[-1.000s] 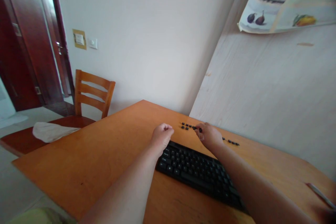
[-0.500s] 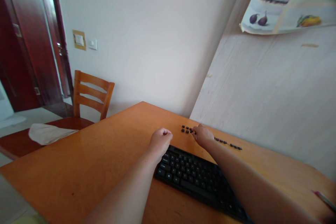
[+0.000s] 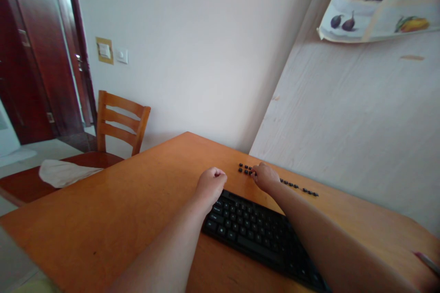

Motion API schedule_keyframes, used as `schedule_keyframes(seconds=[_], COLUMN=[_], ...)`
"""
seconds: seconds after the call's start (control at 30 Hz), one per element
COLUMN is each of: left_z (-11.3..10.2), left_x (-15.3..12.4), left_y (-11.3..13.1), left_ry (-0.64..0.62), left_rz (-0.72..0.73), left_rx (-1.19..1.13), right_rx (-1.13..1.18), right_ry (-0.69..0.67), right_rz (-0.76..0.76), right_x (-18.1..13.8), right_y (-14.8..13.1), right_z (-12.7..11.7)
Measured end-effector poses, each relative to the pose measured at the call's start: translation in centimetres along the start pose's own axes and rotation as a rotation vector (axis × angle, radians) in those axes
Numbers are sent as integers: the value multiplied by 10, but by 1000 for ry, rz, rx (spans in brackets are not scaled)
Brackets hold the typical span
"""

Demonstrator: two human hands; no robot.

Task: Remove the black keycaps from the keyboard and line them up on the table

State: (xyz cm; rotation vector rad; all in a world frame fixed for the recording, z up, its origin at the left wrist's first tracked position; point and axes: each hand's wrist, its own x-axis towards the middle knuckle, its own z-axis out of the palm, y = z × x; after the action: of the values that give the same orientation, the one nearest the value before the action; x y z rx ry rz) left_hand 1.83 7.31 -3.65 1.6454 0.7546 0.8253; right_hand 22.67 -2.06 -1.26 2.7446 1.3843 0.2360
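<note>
My left hand (image 3: 212, 186) is closed above the left end of a black keyboard (image 3: 254, 226). Its fingers curl in, and whatever they may hold is hidden. Beyond the keyboard, small black keycaps (image 3: 246, 172) lie in two short rows on the wooden table. My right hand (image 3: 265, 176) reaches over to these rows, its fingertips pinched together at a dark keycap (image 3: 254, 173) beside the others. More keycaps (image 3: 296, 187) continue in a line to the right of the hand, partly covered by it. My right forearm hides the keyboard's right part.
The wooden table (image 3: 154, 183) meets a pale board (image 3: 343, 137) at the back right. A pencil-like stick (image 3: 426, 263) lies near the right edge. To the left stands a wooden chair (image 3: 120, 119) with a white cloth (image 3: 65, 173) on its seat.
Both hands hold nearly the same poses. The view has shifted slightly, and the right fingertips remain at the end of the short keycap rows.
</note>
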Motion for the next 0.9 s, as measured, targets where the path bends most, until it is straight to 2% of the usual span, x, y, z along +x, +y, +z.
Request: schedule_keyframes(seconds=[0.63, 0.9], left_z=[1, 0], left_x=[2, -2], left_y=[-4, 2], left_ry=[-2, 1], left_rz=[15, -8], left_rx=[-28, 0], right_rx=[16, 22], right_ry=[2, 3], right_rz=[0, 10], right_x=[2, 0], right_y=[-7, -4], right_z=[-2, -2])
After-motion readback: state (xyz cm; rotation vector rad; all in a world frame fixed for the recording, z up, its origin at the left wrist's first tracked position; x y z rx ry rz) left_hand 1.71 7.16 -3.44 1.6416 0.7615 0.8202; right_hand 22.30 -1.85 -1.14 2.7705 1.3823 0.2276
